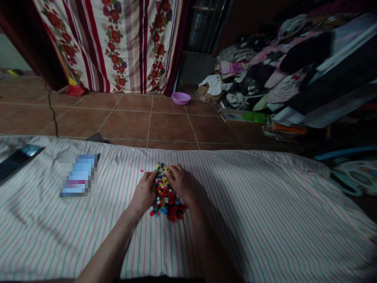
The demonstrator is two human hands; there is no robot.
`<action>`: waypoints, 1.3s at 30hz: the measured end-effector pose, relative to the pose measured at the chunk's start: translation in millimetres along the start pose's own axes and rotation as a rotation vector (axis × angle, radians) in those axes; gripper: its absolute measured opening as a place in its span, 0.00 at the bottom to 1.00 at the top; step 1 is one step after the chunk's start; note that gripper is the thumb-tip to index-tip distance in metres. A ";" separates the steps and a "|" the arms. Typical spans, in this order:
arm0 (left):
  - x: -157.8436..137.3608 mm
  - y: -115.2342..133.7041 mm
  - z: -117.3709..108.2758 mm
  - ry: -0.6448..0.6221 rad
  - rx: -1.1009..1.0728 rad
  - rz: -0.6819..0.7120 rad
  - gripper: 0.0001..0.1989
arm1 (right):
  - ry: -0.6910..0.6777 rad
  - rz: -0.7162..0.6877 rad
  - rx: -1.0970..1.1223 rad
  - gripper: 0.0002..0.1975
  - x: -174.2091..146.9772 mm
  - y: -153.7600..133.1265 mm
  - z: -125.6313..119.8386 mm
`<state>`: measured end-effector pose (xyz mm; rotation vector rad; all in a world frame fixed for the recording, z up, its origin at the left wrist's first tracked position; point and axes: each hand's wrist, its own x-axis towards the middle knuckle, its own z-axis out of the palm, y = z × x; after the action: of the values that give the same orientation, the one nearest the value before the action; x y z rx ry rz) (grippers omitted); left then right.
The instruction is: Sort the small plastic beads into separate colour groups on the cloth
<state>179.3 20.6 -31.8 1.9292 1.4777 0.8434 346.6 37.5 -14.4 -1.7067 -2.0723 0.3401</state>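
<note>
A heap of small, bright plastic pieces [166,198] in red, yellow, green, blue, white and black lies on a striped sheet. They look like tiny building bricks or beads; I cannot make out their exact kind. Along the heap's left side rests my left hand [145,191], its fingers stretched forward and touching the edge. My right hand [179,181] curves over the upper right side, fingers apart and loosely bent against the pieces. Neither hand visibly lifts anything, though the fingertips are partly hidden. One small red piece [141,171] lies apart, just left of the heap.
A phone with a blurred screen [79,175] and a dark phone-like device [19,161] lie on the striped sheet [265,212] to the left. Beyond its edge, a purple basin [181,98] stands on the tiled floor, near piled clothes [265,67] and a floral curtain [118,43].
</note>
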 end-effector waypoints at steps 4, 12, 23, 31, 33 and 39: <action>-5.1 -2.1 -3.8 0.023 -0.057 0.027 0.22 | -0.058 -0.083 0.115 0.16 -9.9 -10.0 -2.6; -13.5 0.0 -21.1 0.067 -0.062 0.038 0.16 | 0.028 -0.174 0.315 0.11 -24.2 -1.5 -1.9; -72.0 26.9 -39.8 -0.279 0.484 -0.138 0.35 | -0.501 0.312 0.269 0.24 -68.7 28.7 -49.8; -75.1 29.2 -13.3 -0.237 0.355 -0.133 0.36 | -0.437 0.096 0.357 0.24 -62.7 5.6 -31.6; -74.2 20.8 -7.9 -0.167 0.237 -0.095 0.34 | -0.407 0.114 0.412 0.22 -60.0 4.6 -25.3; -69.5 17.6 -4.3 -0.022 -0.150 -0.048 0.26 | -0.272 0.075 0.727 0.20 -51.5 -1.6 -19.8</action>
<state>173.4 -50.7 -25.8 1.7810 1.4008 0.8832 362.3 -14.6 -5.2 -1.3284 -1.7251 1.2333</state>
